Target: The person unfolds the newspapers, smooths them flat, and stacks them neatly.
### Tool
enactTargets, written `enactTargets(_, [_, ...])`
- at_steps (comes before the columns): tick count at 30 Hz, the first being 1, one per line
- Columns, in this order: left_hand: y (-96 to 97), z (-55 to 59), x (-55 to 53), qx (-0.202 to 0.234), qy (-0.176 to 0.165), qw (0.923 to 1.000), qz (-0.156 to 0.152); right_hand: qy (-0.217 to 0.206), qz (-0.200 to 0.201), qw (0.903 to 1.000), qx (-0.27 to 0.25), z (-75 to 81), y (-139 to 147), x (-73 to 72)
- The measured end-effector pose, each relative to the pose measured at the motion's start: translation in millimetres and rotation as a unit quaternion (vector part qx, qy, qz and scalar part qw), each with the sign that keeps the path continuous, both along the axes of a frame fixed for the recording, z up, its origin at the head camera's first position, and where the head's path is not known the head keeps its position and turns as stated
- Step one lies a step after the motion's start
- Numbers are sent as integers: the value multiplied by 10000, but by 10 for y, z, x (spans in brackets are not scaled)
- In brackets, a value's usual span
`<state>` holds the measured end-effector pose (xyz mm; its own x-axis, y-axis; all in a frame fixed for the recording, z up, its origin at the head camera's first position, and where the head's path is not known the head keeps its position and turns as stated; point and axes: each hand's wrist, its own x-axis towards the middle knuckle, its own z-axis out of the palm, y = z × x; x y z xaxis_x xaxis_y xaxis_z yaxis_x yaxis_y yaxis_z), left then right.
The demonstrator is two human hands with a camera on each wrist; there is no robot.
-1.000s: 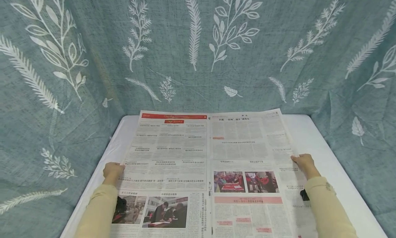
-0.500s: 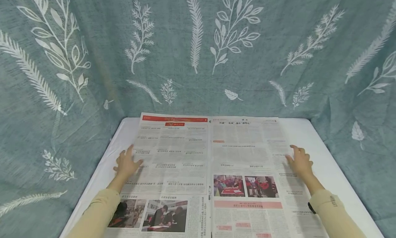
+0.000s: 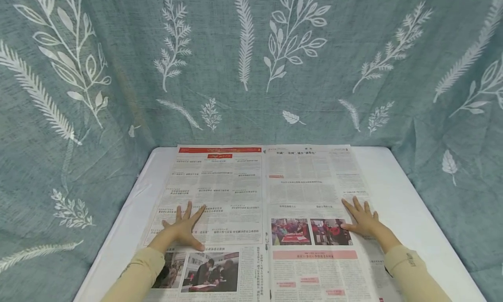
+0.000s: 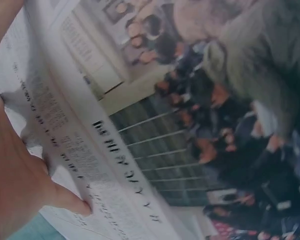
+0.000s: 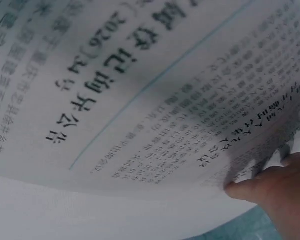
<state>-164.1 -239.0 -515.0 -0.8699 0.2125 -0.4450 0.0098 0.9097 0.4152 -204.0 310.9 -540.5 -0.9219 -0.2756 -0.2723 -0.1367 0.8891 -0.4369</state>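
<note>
A broad newspaper sheet [image 3: 228, 193] lies unfolded on the white table, its print upside down in the head view, a fold running down its middle. My left hand [image 3: 181, 230] rests with spread fingers on the left page, just above the photo of people at a desk [image 3: 210, 271]. On the right page my right hand [image 3: 367, 223] spreads its fingers, the thumb at the edge of the red-toned photo [image 3: 331, 232]. Both wrist views show the paper close up, with the left hand [image 4: 20, 185] and the right hand [image 5: 282, 192] along its surface.
White table surface [image 3: 397, 193] shows on both sides of the newspaper. A blue-green curtain [image 3: 220, 44] with white leaf prints hangs behind and along both sides. Cream sleeves [image 3: 135, 276] cover the forearms.
A second ago both hands gripped the newspaper's side edges. They let go, and each moved inward onto the pages with fingers spread. The sheet's far right corner has come down flat.
</note>
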Motion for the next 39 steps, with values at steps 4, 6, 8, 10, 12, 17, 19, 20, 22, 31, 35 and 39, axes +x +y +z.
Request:
enactTargets(4, [7, -50, -16, 20, 28, 10000, 29, -199, -83, 9998, 26, 3, 11, -10])
enactTargets(6, [18, -48, -39, 20, 76, 10000, 42, -225, -161, 9996, 26, -10, 16, -13])
enactTargets(8, [25, -44, -73, -3, 133, 9999, 49, -194, -207, 9996, -18, -30, 25, -20])
enactTargets(10, [35, -41, -97, -39, 201, 9998, 48, -205, -259, 9994, -59, -43, 30, -25])
enactTargets(12, [45, -50, -110, -100, 196, 9998, 33, -269, -299, 9991, -104, -46, 36, -23])
enactTargets(17, [73, -80, -97, -160, 205, 9996, 58, -405, -337, 9985, -163, -25, 40, 2])
enactTargets(19, [67, -88, -96, -188, 240, 9995, 76, -435, -339, 9983, -194, -15, 26, 2])
enactTargets(20, [62, -91, -98, -214, 255, 9994, 79, -452, -331, 9983, -179, -9, 18, 2])
enactTargets(22, [48, -96, -110, -264, 318, 9991, 54, -443, -323, 9984, -147, 9, -2, -2])
enactTargets(31, [-17, 190, -268, -469, 788, 9954, -266, 411, 82, 9968, 683, 217, -111, -119])
enactTargets(35, [-54, 328, -434, -507, 1522, 9867, -250, 1883, 387, 9747, 1140, 315, -1, -169])
enactTargets(39, [-120, 374, -492, -575, 2134, 9752, -74, 2348, 333, 9646, 1151, 373, 142, -179])
